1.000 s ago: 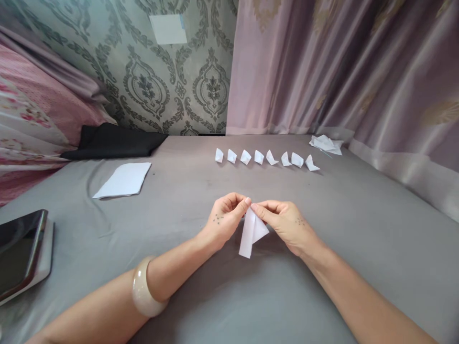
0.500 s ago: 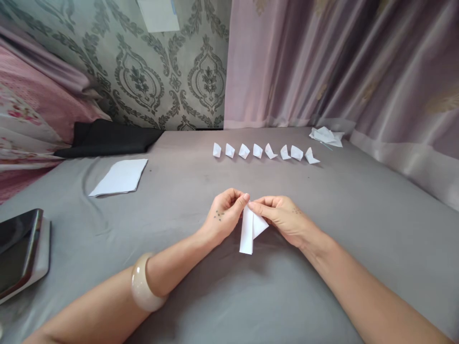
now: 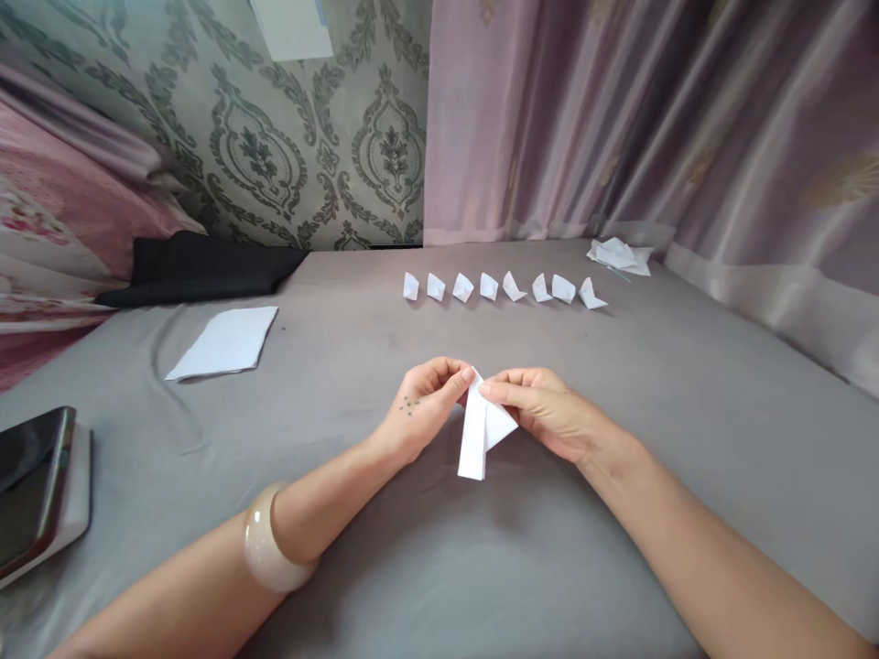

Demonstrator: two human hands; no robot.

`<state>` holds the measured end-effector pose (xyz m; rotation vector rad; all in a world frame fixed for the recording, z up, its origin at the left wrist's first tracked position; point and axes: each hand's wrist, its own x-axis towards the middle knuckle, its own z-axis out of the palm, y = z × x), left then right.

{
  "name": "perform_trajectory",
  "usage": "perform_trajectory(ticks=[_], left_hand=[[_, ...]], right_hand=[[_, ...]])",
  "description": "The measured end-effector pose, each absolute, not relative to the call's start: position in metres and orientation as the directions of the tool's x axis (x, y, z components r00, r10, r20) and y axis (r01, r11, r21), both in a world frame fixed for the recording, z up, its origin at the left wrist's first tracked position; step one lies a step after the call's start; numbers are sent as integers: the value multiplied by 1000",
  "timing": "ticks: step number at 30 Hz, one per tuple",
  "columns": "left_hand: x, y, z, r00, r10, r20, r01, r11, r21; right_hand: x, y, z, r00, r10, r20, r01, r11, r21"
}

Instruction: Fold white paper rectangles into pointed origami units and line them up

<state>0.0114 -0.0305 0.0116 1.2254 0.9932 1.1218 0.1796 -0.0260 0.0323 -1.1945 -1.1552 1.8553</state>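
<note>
My left hand [image 3: 427, 405] and my right hand [image 3: 542, 410] meet over the middle of a grey sheet [image 3: 618, 513]. Both pinch the top of a partly folded white paper strip [image 3: 479, 432], which hangs down between them with a triangular flap on its right side. Farther back lies a row of several small folded white paper pieces [image 3: 501, 287]. A pale bangle [image 3: 265, 549] circles my left wrist.
A stack of white paper sheets [image 3: 223, 341] lies at the left. A pile of paper scraps [image 3: 618, 255] sits by the curtain at the back right. A dark tablet on a stand [image 3: 37, 490] is at the left edge, with black cloth [image 3: 196, 268] behind it.
My hands and the paper have stayed together, shifting slightly; the right fingers slid a little along the paper's top fold. The camera tilted down a bit.
</note>
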Motion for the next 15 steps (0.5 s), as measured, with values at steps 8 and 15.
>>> perform_trajectory(ticks=[8,15], left_hand=[[2,-34,17,212,763,611,370,-641,672],[1,-34,24,318,695,645,336,-719,608]], right_hand=[[184,-18,34,-319,810,-492,-365,-584,-725],[182,-21,34,-384,754,-532,-273,-643,-715]])
